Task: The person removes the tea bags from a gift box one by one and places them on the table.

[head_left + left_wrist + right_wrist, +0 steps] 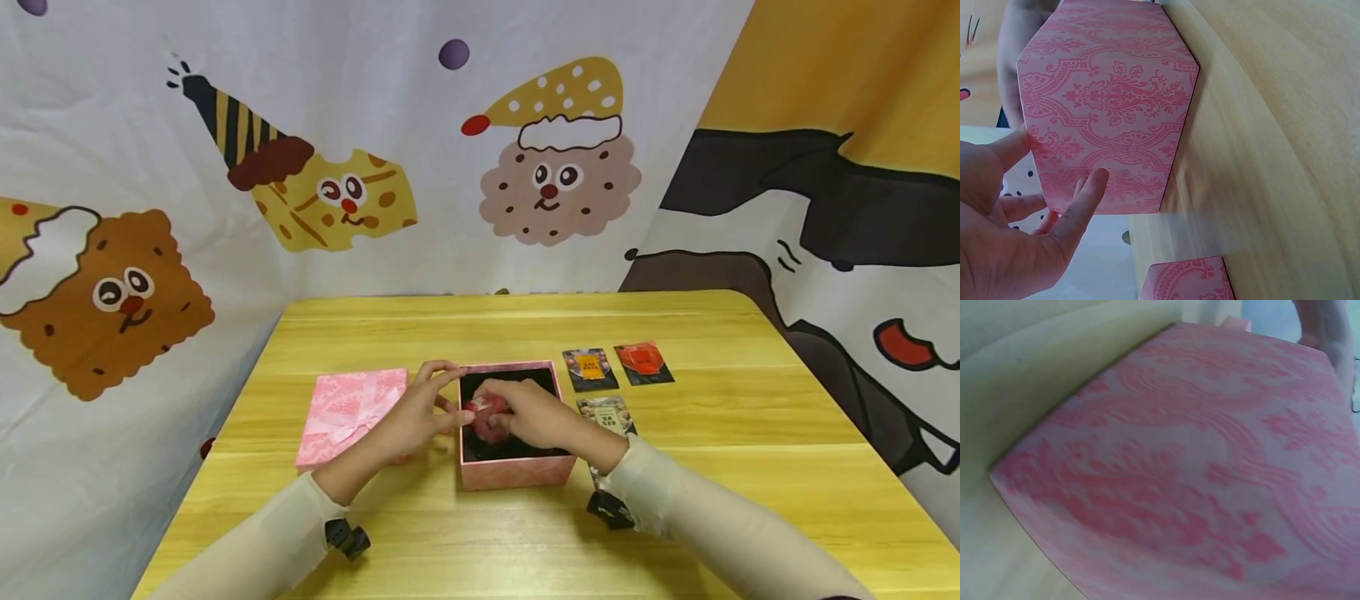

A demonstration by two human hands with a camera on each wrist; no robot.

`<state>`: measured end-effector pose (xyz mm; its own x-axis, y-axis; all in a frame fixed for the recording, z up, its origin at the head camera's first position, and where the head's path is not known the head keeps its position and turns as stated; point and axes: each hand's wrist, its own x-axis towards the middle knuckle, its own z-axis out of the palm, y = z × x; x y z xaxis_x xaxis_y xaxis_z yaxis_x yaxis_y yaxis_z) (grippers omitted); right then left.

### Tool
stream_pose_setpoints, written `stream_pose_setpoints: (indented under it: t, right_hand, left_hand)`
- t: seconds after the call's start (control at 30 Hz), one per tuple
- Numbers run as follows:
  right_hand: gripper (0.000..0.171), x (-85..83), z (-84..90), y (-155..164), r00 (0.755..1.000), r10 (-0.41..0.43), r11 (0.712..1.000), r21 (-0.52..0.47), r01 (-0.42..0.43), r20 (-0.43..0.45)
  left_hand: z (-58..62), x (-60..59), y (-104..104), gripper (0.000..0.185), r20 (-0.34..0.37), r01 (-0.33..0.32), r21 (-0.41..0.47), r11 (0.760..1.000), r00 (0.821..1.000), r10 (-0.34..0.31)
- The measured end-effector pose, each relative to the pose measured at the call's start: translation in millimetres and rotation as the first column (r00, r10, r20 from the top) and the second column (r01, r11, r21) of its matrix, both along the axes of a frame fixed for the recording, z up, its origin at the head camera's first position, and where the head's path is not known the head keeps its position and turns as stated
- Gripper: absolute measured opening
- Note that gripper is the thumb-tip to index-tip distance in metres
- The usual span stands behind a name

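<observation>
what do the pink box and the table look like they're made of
The pink box looks like stiff paperboard covered in matte printed paper: a flat damask pattern, crisp folded edges, a dark lining inside. Its lid, lying beside it, appears to be the same, with a ribbon bow. The table looks like light wood or a wood-look laminate, showing yellow grain lines and a smooth, faintly shiny surface; which of the two cannot be told.

Yellow wooden surface [750, 467] with visible grain. Three printed packets lie right of centre: a dark one with an orange label [590, 369], just beside it an orange-red one [643, 362], and nearer, a pale-printed one [607, 414], partly hidden. A pink lid with a ribbon bow [347, 408] rests flat at left. Beyond the far edge hangs a white cartoon backdrop [375, 167] showing biscuit and cheese figures in party hats; at right, a yellow and black curtain panel [840, 167].
</observation>
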<state>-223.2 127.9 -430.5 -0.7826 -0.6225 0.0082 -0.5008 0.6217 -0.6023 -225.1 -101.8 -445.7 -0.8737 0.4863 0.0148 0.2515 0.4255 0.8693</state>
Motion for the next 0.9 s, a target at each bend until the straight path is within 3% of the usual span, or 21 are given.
stream_pose_setpoints:
  t: [0.13, 0.33, 0.53, 0.77, 0.9]
  right_hand:
    - [0.031, 2.0, 9.6, 5, 0.999, -0.054, 0.998, -0.017, 0.054, -0.003]
    - [0.036, 3.7, 15.8, 13, 0.995, -0.084, 0.992, -0.093, 0.09, 0.061]
    - [0.032, 4.4, 17.5, 25, 0.992, -0.125, 0.984, -0.123, 0.128, 0.032]
    - [0.03, 2.7, 18.5, 43, 0.98, -0.147, 0.944, -0.276, 0.179, 0.133]
    - [0.027, 2.0, 19.0, 50, 0.975, -0.15, 0.933, -0.302, 0.194, 0.164]
  left_hand:
    - [-0.8, 0.0, 0, 0.069, -0.01, -0.002, 0.005, 1.0, 1.0, 0.002]
    - [-0.1, 0.7, 0, 0.07, 0.003, -0.006, -0.003, 1.0, 1.0, 0.006]
    - [-0.5, 0.9, 1, 0.071, 0.012, -0.009, -0.009, 1.0, 1.0, 0.009]
    - [-1.3, 0.3, 1, 0.07, 0.012, -0.018, -0.012, 1.0, 1.0, 0.018]
    - [-1.0, 0.0, 1, 0.07, 0.005, -0.015, -0.011, 1.0, 1.0, 0.015]
